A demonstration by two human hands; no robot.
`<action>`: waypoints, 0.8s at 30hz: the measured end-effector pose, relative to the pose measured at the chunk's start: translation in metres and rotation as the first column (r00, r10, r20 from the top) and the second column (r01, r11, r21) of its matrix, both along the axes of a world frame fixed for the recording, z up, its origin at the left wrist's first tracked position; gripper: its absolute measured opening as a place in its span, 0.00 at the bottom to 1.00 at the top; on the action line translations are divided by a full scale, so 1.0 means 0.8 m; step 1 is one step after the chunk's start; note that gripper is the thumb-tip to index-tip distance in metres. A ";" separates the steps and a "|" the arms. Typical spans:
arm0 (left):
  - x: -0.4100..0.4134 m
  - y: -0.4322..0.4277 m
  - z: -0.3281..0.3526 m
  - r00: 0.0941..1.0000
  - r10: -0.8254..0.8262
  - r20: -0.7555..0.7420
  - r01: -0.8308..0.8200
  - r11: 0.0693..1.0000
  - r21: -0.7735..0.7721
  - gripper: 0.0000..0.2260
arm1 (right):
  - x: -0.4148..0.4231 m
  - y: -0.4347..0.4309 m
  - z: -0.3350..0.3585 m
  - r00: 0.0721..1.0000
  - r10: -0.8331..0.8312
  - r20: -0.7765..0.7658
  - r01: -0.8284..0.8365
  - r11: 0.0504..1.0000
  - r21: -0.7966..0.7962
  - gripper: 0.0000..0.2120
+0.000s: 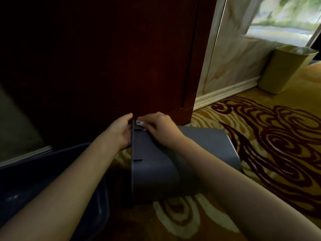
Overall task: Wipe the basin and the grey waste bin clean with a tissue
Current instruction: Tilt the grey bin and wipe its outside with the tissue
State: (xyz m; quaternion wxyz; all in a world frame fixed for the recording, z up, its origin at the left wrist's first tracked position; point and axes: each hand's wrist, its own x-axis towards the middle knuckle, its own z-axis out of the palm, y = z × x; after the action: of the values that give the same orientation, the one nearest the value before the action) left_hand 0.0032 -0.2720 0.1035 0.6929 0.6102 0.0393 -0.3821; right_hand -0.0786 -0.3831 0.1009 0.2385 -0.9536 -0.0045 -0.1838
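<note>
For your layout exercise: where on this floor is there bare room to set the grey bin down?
Bare carpet lies between the grey waste bin and the beige bin. It is crowded left, where the dark basin adjoins the wooden door.

Waste bin (173,153): plain slate grey, with two short dark slots near its rim. Tissue (139,122): white. Basin (43,180): dark navy blue, glossy, with a few pale glints. Carpet (260,136): golden yellow ground with swirling dark maroon scrollwork and cream curls. Wooden panel (104,58): deep reddish brown, nearly black in shadow. Wall (231,66): cream marble effect with tan veining above a cream skirting board (225,94). Second bin (284,70): olive gold, plain.
</note>
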 end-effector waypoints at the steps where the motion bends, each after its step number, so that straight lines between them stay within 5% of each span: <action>1: -0.001 0.000 0.000 1.000 -0.004 -0.006 0.004 1.000 0.011 0.16 | -0.010 -0.012 -0.001 1.000 -0.018 -0.006 0.017 1.000 -0.012 0.14; 9: 0.002 -0.006 -0.001 0.999 0.028 0.032 -0.033 0.982 0.188 0.08 | -0.123 -0.140 -0.021 0.884 -0.433 -0.177 0.426 0.901 -0.079 0.11; 16: -0.003 -0.008 0.021 0.999 0.050 -0.015 -0.046 0.979 0.197 0.04 | -0.165 -0.167 -0.017 0.845 -0.511 -0.160 0.501 0.860 -0.099 0.10; 24: -0.059 -0.012 0.039 0.987 -0.039 0.153 0.032 0.998 0.053 0.07 | -0.148 -0.152 -0.004 0.736 -0.677 -0.016 0.641 0.689 0.338 0.08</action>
State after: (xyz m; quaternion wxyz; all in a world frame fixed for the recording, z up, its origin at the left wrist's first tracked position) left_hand -0.0442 -0.2815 0.1346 0.6714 0.6557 -0.0157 -0.3450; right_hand -0.1968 -0.5045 0.0974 0.3075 -0.8274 0.3553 -0.3076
